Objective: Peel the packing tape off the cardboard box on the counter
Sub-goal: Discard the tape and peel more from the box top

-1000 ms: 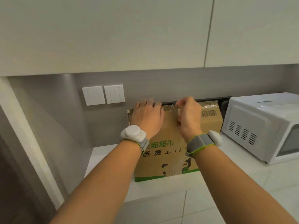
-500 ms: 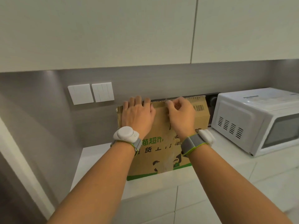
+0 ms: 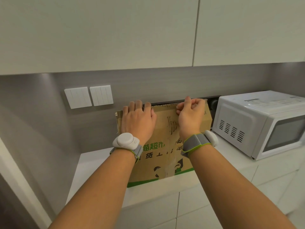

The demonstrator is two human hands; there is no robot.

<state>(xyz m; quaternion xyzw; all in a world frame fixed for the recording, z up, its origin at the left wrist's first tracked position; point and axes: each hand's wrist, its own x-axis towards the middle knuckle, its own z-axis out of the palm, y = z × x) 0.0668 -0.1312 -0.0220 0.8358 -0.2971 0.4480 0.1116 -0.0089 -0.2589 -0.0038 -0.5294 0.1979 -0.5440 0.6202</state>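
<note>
— Cardboard box (image 3: 162, 129), brown with green print and a green band along its base: where is it?

— Standing upright on the pale white surface (image 3: 92, 164), backed against the grey wall, just beside the white microwave oven (image 3: 262, 123) on its right.

— And the hands?

— The left hand (image 3: 138, 119) lies flat on the front face, fingers hooked over the top edge, bracing the box and grasping nothing else. The right hand (image 3: 189, 114) is curled at the top edge, thumb and fingertips pinched together, apparently on the clear packing tape (image 3: 170, 167), though the strip is too transparent there to be sure.

— How far along?

— Early, I judge. A glossy clear strip runs down the centre seam to the base, stuck flat. Torn-looking cardboard below the right hand suggests only the top is lifted; nearly the whole length remains.
</note>
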